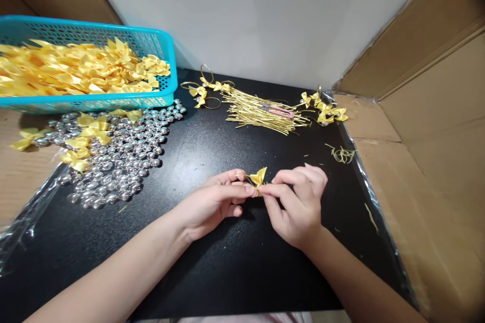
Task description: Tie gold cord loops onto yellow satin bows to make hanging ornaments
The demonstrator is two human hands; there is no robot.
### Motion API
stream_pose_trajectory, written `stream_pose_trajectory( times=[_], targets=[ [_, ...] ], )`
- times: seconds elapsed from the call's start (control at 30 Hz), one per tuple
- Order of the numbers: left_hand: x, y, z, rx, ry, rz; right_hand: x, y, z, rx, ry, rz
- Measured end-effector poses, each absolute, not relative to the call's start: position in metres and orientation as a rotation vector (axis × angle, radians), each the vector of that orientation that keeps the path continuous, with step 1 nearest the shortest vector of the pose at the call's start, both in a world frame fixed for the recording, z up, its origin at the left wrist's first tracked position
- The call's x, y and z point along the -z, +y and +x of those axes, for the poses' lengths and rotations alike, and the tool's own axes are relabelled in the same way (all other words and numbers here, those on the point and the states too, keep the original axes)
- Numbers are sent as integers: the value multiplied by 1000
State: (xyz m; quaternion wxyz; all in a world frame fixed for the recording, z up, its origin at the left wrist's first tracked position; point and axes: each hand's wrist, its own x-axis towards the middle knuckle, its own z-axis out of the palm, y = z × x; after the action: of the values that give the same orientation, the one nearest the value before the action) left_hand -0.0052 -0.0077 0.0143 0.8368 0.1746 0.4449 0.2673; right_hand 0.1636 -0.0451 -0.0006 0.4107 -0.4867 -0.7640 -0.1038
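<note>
Low over the black table, a yellow ribbon bow (258, 177) is pinched between my two hands. My left hand (223, 194) is closed on it with thumb and fingers, and a thin gold cord (241, 175) curves out above those fingers. From the other side, my right hand (297, 202) pinches at the bow's base with thumb and index finger. My fingertips hide the middle of the bow, so I cannot see whether a bead sits there.
A blue basket (171, 68) of yellow bows stands back left. Silver beads (113, 171) and several bows lie before it. Gold cords (253, 111) with pink-handled scissors (280, 111) on top lie at the back, between finished-looking bows (199, 92). Cord scraps (343, 154) lie right. Cardboard walls flank the table.
</note>
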Motion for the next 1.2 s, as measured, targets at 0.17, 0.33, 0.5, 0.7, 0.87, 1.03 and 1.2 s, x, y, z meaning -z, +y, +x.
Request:
stream_pose_trajectory(
  times=[0.17, 0.33, 0.5, 0.7, 0.87, 1.03, 1.2],
  targets=[
    [-15, -6, -6, -602, 907, 313, 0, -44, 165, 270, -1916, -1230],
    [-17, -5, -8, -609, 909, 326, -3, -45, 167, 248, -1849, -1246],
    [-18, -5, -7, -600, 924, 400, -2, -48, 165, 254, -1848, -1211],
    [-17, -7, -5, -579, 948, 453, 3, -46, 163, 227, -1905, -1244],
    [-16, -7, -6, -542, 960, 508, 3, -45, 165, 153, -1929, -1286],
    [-17, -7, -6, -512, 960, 543, 2, -45, 166, 121, -1972, -1275],
    [-15, -7, -5, -505, 948, 511, 2, -44, 166, 111, -2014, -1258]
  ],
)
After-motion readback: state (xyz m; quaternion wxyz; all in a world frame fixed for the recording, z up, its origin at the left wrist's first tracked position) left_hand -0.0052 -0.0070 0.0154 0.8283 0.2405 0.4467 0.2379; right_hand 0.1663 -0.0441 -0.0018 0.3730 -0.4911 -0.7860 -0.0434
